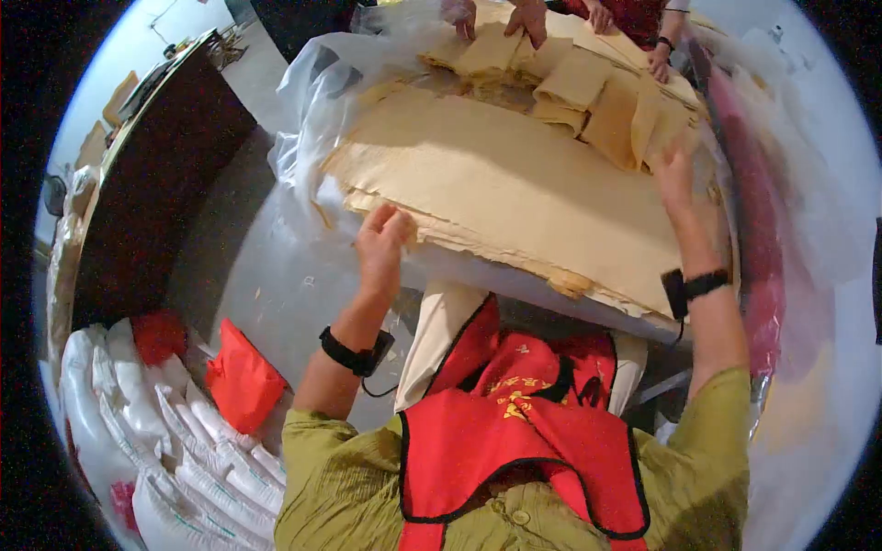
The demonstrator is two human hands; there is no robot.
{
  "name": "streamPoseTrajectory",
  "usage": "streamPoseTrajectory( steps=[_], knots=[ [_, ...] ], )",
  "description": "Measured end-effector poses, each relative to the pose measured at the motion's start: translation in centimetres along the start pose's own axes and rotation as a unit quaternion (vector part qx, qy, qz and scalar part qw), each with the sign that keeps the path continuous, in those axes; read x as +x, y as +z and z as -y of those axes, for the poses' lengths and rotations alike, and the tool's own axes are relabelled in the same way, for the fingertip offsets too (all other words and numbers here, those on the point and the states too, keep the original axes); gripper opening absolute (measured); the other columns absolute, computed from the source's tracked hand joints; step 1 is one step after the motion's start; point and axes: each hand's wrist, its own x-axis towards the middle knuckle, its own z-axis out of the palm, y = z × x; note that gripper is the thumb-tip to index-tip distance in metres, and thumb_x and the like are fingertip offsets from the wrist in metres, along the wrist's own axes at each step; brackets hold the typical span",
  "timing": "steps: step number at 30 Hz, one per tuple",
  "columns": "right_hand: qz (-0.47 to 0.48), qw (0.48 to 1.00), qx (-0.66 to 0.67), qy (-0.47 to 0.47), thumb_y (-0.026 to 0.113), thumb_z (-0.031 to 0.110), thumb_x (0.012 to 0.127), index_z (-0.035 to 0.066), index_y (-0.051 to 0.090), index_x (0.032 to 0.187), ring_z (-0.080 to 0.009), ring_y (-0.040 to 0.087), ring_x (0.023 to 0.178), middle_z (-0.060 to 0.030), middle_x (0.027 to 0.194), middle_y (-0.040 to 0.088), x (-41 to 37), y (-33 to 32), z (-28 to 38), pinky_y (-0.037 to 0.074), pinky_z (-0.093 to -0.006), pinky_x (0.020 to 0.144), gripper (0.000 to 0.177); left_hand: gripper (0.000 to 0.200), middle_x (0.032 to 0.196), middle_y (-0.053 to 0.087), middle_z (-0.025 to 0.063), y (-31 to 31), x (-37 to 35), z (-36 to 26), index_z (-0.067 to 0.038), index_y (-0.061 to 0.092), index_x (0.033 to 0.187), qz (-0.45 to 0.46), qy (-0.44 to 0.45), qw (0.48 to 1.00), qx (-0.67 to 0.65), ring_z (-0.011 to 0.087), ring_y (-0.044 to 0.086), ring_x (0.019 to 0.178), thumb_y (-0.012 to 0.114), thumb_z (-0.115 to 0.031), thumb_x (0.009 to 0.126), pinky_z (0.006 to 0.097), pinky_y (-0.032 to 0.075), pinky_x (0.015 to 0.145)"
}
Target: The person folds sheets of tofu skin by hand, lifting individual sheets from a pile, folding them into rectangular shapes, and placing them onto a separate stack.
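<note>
A broad stack of tan sheets (514, 174) with ragged edges lies before me. My left hand (383, 241) is at its near left edge, fingers curled together; whatever they may pinch is too small to make out. My right hand (675, 174) is over the right part of the stack, beside the folded tan pieces (611, 115). Its fingers are smeared, and I cannot tell whether they hold anything. More folded pieces (487, 55) lie along the far side of the stack.
Across the stack, other people's hands (526, 18) touch the sheets. Clear plastic sheeting (317, 110) hangs at the left side. White sacks (184, 432) and a red cloth (243, 376) lie lower left, near a dark table side (165, 174).
</note>
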Motion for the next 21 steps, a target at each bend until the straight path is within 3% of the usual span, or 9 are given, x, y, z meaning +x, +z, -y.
streamPoseTrajectory(
  steps=[3, 5, 7, 9, 10, 13, 17, 19, 21],
  knots=[
    [0.023, 0.996, 0.058, -0.059, 0.057, 0.02, 0.079, -0.003, 0.04, 0.119, -0.0294, 0.053, 0.097, -0.0201, 0.108, 0.054, -8.4, 2.3, 1.1, 0.041, -0.0356, 0.086, 0.049, 0.023, 0.088, 0.057, 0.0115, -0.9, 0.9, -0.4, 0.003, 0.049, 0.1, -0.04, -0.051, 0.997, -0.04, 0.0224, 0.058, 0.083, 0.055, -0.012, 0.083, 0.0298, 0.049, 0.066],
    [0.058, 0.988, -0.042, -0.137, 0.053, 0.018, 0.08, 0.0, 0.039, 0.121, -0.0336, 0.047, 0.106, -0.0232, 0.116, 0.047, -12.6, 3.4, 1.3, 0.038, -0.0384, 0.09, 0.048, 0.027, 0.089, 0.056, 0.0132, 0.1, 1.0, -1.0, 0.003, 0.048, 0.101, -0.027, -0.103, 0.989, -0.104, 0.0253, 0.057, 0.082, 0.055, -0.014, 0.082, 0.033, 0.049, 0.066],
    [0.131, 0.982, -0.037, -0.132, 0.053, 0.02, 0.079, 0.001, 0.044, 0.118, -0.0338, 0.046, 0.108, -0.0188, 0.116, 0.049, -15.6, 3.7, 2.6, 0.036, -0.0385, 0.093, 0.044, 0.026, 0.089, 0.056, 0.0125, 0.8, 2.1, -0.9, 0.002, 0.047, 0.1, -0.04, -0.15, 0.978, -0.138, 0.0243, 0.057, 0.081, 0.056, -0.015, 0.082, 0.034, 0.048, 0.065],
    [0.128, 0.953, -0.145, -0.233, 0.054, 0.021, 0.079, 0.001, 0.047, 0.115, -0.0324, 0.044, 0.111, -0.0172, 0.118, 0.048, -16.8, 4.0, 2.2, 0.034, -0.0387, 0.095, 0.041, 0.022, 0.089, 0.055, 0.0093, 1.8, 4.7, 0.3, -0.003, 0.048, 0.095, -0.072, -0.193, 0.968, -0.14, 0.0193, 0.056, 0.08, 0.059, -0.014, 0.08, 0.0328, 0.047, 0.061],
    [0.125, 0.931, -0.2, -0.279, 0.054, 0.022, 0.079, 0.002, 0.049, 0.113, -0.0318, 0.043, 0.112, -0.0163, 0.119, 0.047, -17.2, 4.1, 1.8, 0.033, -0.0388, 0.096, 0.04, 0.024, 0.089, 0.055, 0.0094, 2.6, 5.6, 0.2, -0.002, 0.047, 0.097, -0.079, -0.187, 0.971, -0.127, 0.0204, 0.056, 0.08, 0.059, -0.014, 0.08, 0.0335, 0.047, 0.06],
    [0.13, 0.936, -0.175, -0.276, 0.054, 0.023, 0.078, 0.003, 0.052, 0.109, -0.0299, 0.04, 0.114, -0.0139, 0.119, 0.047, -17.3, 4.2, 1.4, 0.03, -0.0392, 0.097, 0.037, 0.03, 0.089, 0.056, 0.0087, 2.4, 10.2, 2.0, 0.001, 0.047, 0.101, -0.082, -0.171, 0.973, -0.135, 0.0229, 0.057, 0.08, 0.06, -0.015, 0.079, 0.0349, 0.048, 0.062],
    [0.116, 0.933, -0.179, -0.29, 0.054, 0.023, 0.078, 0.002, 0.052, 0.109, -0.0301, 0.041, 0.113, -0.0141, 0.119, 0.047, -17.3, 4.0, 1.1, 0.03, -0.0397, 0.097, 0.037, 0.019, 0.088, 0.057, 0.0072, 5.3, 8.5, 0.4, -0.002, 0.053, 0.099, -0.092, 0.053, 0.993, -0.049, 0.017, 0.055, 0.073, 0.054, -0.012, 0.083, 0.0283, 0.045, 0.061],
    [0.121, 0.923, -0.184, -0.316, 0.054, 0.022, 0.078, 0.003, 0.052, 0.109, -0.03, 0.041, 0.113, -0.0145, 0.119, 0.047, -17.6, 3.3, 1.5, 0.03, -0.0395, 0.097, 0.036, 0.02, 0.088, 0.057, 0.0064, 7.2, 6.1, 0.1, -0.001, 0.053, 0.102, 0.046, 0.123, 0.991, 0.029, 0.0157, 0.054, 0.07, 0.049, -0.009, 0.085, 0.0273, 0.045, 0.061],
    [0.128, 0.926, -0.175, -0.31, 0.054, 0.02, 0.078, 0.002, 0.052, 0.108, -0.0299, 0.042, 0.112, -0.0147, 0.117, 0.048, -17.4, 3.7, 0.9, 0.031, -0.0399, 0.095, 0.035, 0.033, 0.101, 0.054, 0.0136, 9.1, 2.2, -0.7, -0.004, 0.051, 0.109, 0.139, 0.299, 0.918, 0.22, 0.025, 0.05, 0.09, 0.044, 0.001, 0.077, 0.0319, 0.04, 0.079]
  ],
)
